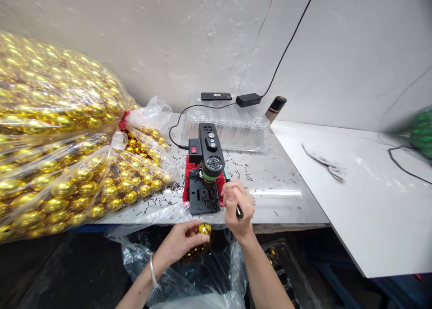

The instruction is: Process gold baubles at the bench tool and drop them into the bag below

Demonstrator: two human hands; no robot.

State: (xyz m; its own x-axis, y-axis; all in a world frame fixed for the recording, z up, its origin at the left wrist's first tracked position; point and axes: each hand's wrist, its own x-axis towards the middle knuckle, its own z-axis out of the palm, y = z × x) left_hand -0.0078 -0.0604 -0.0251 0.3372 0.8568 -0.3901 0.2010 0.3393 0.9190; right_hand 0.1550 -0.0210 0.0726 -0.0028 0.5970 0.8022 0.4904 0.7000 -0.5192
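Note:
Pinched between the thumb and fingers of my left hand (184, 241) is a shiny gold ball (204, 229), just in front of the table edge. Below it an open clear plastic bag (216, 273) holds more gold balls. My right hand (238, 206) is wrapped round the black-ended lever handle (239, 211) of a small black press machine (212, 151). The machine has a dark metal base plate (199, 196) on a red mat (186, 183), covered in part with black scraps.
Large clear bags of gold balls (50, 120) fill the left side. Behind the machine are a clear plastic tray (229, 129), a power adapter (249, 100), a remote (216, 96) and a spray can (276, 109). A glove (326, 163) lies on the white table (364, 210).

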